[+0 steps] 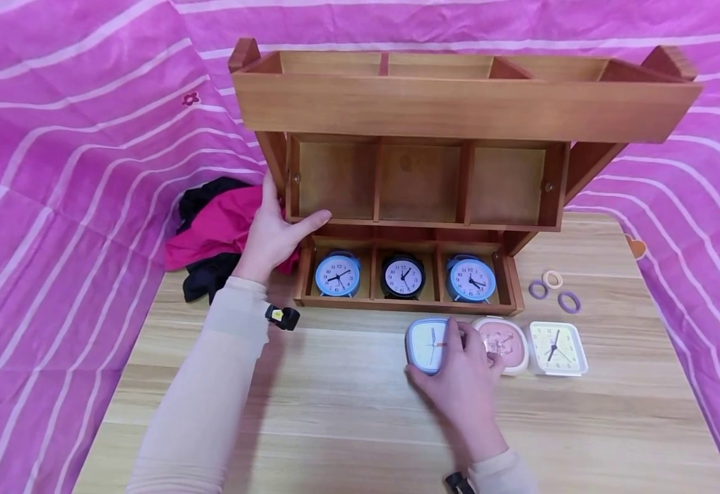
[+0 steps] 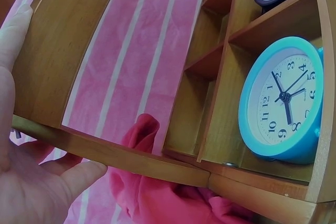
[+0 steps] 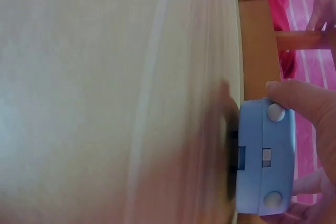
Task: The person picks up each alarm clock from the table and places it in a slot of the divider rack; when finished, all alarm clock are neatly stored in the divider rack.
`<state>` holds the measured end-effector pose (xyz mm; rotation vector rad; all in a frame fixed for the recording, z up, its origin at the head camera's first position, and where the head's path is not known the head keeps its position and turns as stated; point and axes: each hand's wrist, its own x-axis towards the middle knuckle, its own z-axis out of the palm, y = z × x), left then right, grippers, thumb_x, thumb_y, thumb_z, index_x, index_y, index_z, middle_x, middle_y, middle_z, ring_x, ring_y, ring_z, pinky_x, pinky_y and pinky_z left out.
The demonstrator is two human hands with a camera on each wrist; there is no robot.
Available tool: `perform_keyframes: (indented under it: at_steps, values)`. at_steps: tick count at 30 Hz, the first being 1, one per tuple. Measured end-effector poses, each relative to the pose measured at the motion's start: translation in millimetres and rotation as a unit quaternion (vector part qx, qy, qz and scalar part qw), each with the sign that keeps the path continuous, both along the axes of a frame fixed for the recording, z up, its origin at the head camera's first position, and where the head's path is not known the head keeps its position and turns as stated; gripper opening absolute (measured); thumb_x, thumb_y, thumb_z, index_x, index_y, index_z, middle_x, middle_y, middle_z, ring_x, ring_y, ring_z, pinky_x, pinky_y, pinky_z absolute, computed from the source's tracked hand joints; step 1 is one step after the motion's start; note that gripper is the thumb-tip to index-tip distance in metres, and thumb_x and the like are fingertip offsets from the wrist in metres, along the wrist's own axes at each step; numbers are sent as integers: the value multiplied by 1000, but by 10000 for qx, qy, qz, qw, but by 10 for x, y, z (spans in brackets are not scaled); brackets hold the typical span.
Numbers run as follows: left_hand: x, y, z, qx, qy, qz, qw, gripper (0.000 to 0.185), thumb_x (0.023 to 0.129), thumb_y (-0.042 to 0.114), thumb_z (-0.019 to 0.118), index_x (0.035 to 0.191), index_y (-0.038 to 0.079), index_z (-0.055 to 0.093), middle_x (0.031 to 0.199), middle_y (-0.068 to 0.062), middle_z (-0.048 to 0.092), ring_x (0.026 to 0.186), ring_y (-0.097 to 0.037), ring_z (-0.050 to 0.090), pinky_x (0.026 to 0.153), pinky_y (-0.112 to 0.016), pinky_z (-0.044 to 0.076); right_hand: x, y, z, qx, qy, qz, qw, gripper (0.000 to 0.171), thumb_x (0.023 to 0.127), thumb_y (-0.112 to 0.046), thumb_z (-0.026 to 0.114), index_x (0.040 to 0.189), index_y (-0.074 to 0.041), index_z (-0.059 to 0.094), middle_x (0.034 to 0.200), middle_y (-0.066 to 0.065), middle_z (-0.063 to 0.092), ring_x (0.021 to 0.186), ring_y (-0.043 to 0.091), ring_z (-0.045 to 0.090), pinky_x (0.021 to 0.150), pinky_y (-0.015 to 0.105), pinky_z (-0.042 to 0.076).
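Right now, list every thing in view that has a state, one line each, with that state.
Wooden shelf: upright on table, middle compartments empty.
Three round clocks: upright, one in each bottom compartment.
Blue square clock: on table, gripped.
Pink square clock: flat on table.
White square clock: flat on table.
Left hand: holding shelf's side panel.
Right hand: gripping blue square clock.

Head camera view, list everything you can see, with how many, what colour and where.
Wooden shelf unit: one, brown, back of table.
Round alarm clocks: three, blue, black, blue, one per bottom compartment.
Square alarm clocks: three, blue, pink, white, in a row on the table before the shelf.
Hair ties: three, two purple and one cream, right of shelf.
Clothes: one pile, pink and black, left of shelf.
Table: one, light wood.
Cloth backdrop: pink, white-striped.
Left hand: grips the shelf's left side.
Right hand: holds the blue square clock.
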<state>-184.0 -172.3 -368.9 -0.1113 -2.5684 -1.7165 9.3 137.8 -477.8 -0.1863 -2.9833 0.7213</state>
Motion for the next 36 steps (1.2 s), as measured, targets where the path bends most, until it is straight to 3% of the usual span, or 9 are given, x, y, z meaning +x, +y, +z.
perform_keyframes:
  at_steps: [4, 8, 12, 16, 19, 23, 29, 36]
  values:
    - [3, 8, 10, 97, -4, -34, 9999, 110, 86, 40, 86, 164, 43, 9, 164, 6, 35, 149, -20, 41, 120, -46, 40, 33, -27, -25, -270, 53, -124, 9995, 120, 60, -54, 96, 153, 1, 45, 145, 25, 48, 127, 42, 49, 101, 61, 33]
    - [2, -3, -7, 66, -11, 4, 10000, 111, 86, 41, 87, 164, 43, 8, 164, 6, 36, 148, -19, 42, 120, -45, 40, 40, -41, -35, -554, -138, -169, 9982, 122, 62, -53, 96, 156, -2, 40, 147, 25, 48, 129, 43, 48, 105, 61, 44]
    - [-2, -6, -29, -13, -3, 21, 10000, 110, 85, 46, 86, 164, 44, 9, 164, 7, 36, 148, -19, 42, 120, -44, 39, 39, -59, -41, -810, -240, -182, 9963, 122, 62, -51, 97, 158, -2, 39, 147, 25, 46, 132, 42, 46, 107, 63, 45]
    - [0, 1, -29, 20, 28, -6, 10000, 109, 85, 46, 86, 164, 44, 9, 164, 6, 36, 148, -19, 42, 120, -43, 40, 22, -100, 13, -1001, 74, -157, 9948, 120, 62, -48, 99, 157, -5, 41, 147, 23, 48, 131, 40, 47, 107, 62, 45]
    - [-1, -3, -20, 85, 43, -29, 10000, 109, 86, 43, 86, 164, 44, 10, 164, 6, 37, 147, -19, 43, 119, -43, 40, -27, -170, 167, -1152, 517, -80, 9920, 119, 62, -44, 100, 158, -7, 41, 146, 21, 48, 129, 37, 47, 104, 62, 47]
    - [-6, -22, -16, 122, 55, -9, 9999, 109, 86, 40, 87, 164, 43, 10, 163, 6, 38, 146, -19, 44, 120, -43, 40, -201, -314, 500, -1369, 1117, 99, 9842, 118, 64, -42, 101, 160, -9, 39, 149, 17, 46, 131, 34, 42, 102, 58, 48]
    - [-14, -18, -26, 161, 68, -7, 9998, 112, 86, 36, 87, 165, 42, 8, 165, 5, 36, 147, -19, 43, 120, -42, 39, -574, -550, 986, -1641, 2063, 352, 9640, 116, 68, -46, 98, 161, -11, 38, 151, 14, 44, 139, 31, 38, 105, 53, 46]
    - [-23, -16, -35, 199, 245, -69, 9995, 107, 85, 35, 88, 163, 42, 14, 161, 4, 42, 142, -20, 48, 118, -42, 42, -940, -825, 1367, -1890, 2802, 520, 9397, 112, 70, -47, 97, 159, -11, 39, 149, 12, 43, 139, 26, 34, 104, 47, 45]
